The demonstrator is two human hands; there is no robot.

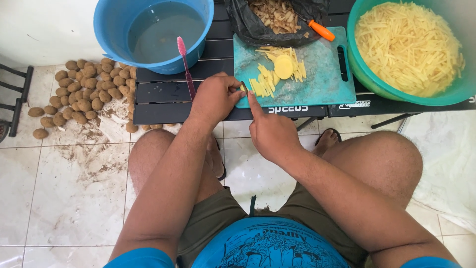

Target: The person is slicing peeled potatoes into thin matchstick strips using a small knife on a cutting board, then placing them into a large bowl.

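Pale tiles under a low black table [163, 94]: your left hand [214, 97] pinches a potato piece [243, 88] at the teal cutting board [317, 82] edge — your right hand [270, 131], forefinger extended, sits just beside. Keep cuts even, fingertips tucked.

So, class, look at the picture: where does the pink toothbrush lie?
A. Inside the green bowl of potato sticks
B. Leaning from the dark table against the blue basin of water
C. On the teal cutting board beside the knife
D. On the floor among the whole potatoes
B: the pink toothbrush stands slanted on the dark table, its head resting against the rim of the blue basin, left of the cutting board.
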